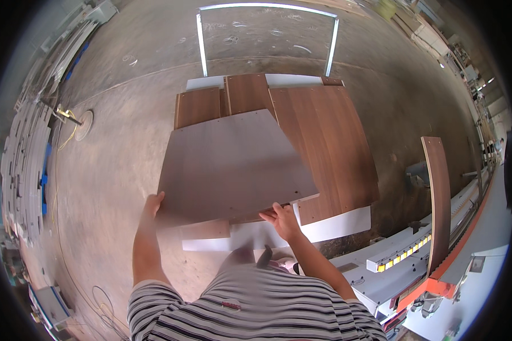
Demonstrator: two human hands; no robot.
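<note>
Concrete floor (119, 153) around brown boards (330, 148), hands (284, 223) apart, each with a grip on a grey-brown panel (233, 165)

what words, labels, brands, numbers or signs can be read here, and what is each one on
Striped shirt: small red lettering on the front, not copied out here.
White beam at the right: yellow patches along its side; any marking is too small to read.
Grey-brown panel held by the left hand and right hand: no writing visible.
</note>
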